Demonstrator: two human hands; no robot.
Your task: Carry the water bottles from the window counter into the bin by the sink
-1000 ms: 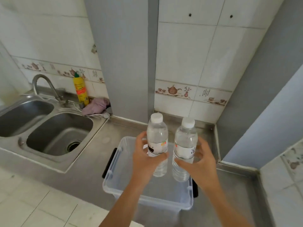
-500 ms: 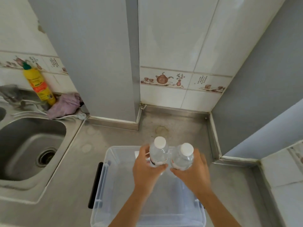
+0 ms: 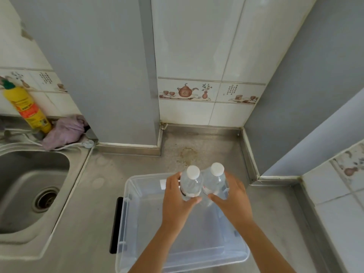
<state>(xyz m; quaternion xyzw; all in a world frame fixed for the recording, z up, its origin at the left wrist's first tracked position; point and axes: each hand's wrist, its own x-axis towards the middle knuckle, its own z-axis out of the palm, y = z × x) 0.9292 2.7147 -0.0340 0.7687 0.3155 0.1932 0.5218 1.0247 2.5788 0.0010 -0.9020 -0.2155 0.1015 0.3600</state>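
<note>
Two clear water bottles with white caps stand upright side by side over the far part of a clear plastic bin point(image 3: 126, 213). My left hand point(image 3: 175, 201) grips the left bottle point(image 3: 191, 184) around its body. My right hand point(image 3: 234, 200) grips the right bottle point(image 3: 214, 182) the same way. The bottles touch each other. Their lower halves are inside the bin's walls; whether they rest on its floor I cannot tell. Nothing else lies in the visible part of the bin, which has a black handle point(image 3: 115, 225) on its left side.
The bin sits on a steel counter point(image 3: 88, 213) in a tiled corner. A steel sink point(image 3: 29, 186) lies to the left. A yellow detergent bottle point(image 3: 27, 109) and a purple cloth point(image 3: 65, 131) stand behind the sink. A grey wall column rises behind the bin.
Both hands have lowered the two bottles from above the bin down into its far part. The view has tilted down and come closer to the bin.
</note>
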